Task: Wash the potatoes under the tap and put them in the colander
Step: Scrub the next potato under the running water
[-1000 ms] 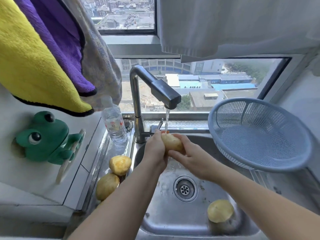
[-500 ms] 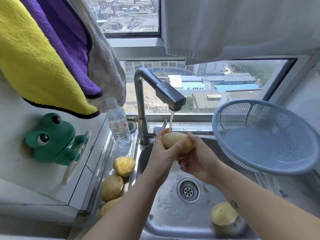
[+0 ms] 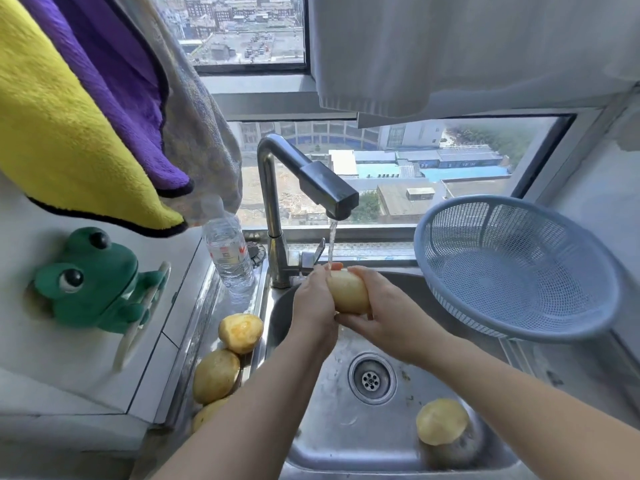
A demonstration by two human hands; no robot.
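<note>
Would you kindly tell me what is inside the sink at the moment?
A loose potato lies on the sink floor near the drain; the left hand and right hand hold a second potato under the tap. Forearms cover part of the floor.

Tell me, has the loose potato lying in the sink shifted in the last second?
No. The loose potato keeps the same spot, near and right of the drain, in every picture; only the camera view shifted slightly.
</note>
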